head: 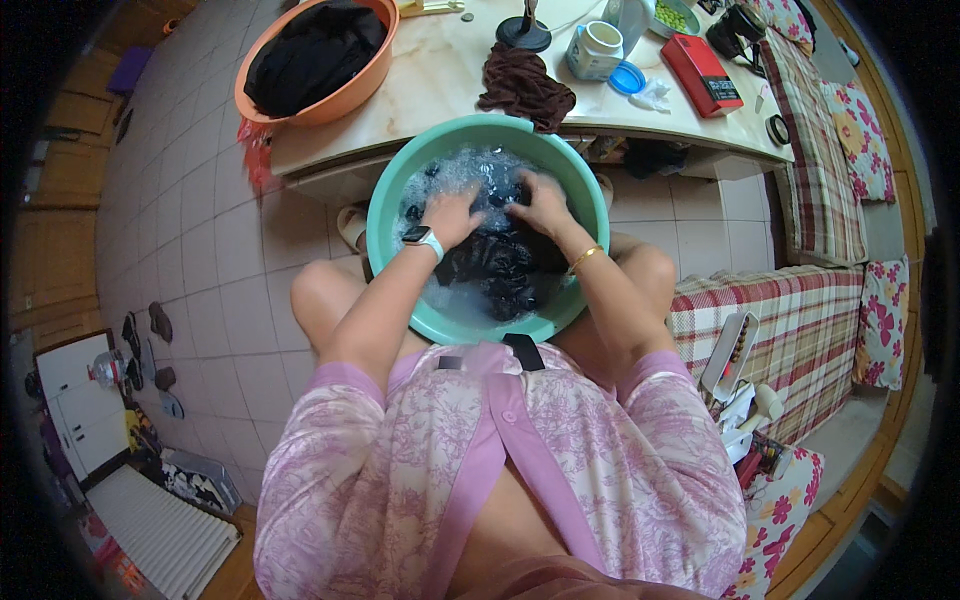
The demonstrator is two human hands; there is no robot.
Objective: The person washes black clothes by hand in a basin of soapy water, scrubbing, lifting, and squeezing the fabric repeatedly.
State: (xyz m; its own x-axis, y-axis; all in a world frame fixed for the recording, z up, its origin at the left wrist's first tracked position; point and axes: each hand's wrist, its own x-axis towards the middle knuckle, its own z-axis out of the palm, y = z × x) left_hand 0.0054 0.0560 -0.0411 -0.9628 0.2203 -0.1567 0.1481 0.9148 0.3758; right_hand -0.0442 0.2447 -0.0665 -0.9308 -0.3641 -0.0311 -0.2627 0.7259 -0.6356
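A round green plastic basin (381,187) stands between my knees, holding sudsy water and a wet black cloth (491,270). My left hand (452,214), with a smartwatch at its wrist, is over the foam at the cloth's upper left edge, fingers spread. Opposite it my right hand (544,202), below a gold bracelet, is at the cloth's upper right with its fingers curved and apart. Both hands are slightly blurred. Suds and dark cloth lie under the fingertips, and whether they pinch any fabric cannot be seen.
Beyond the basin is a marble-topped table (435,67) with an orange basin (382,60) of black cloth. A brown cloth (525,86) hangs at its edge, touching the green rim. An open white tub (596,49), a blue lid (627,77) and a red box (697,71) stand farther right.
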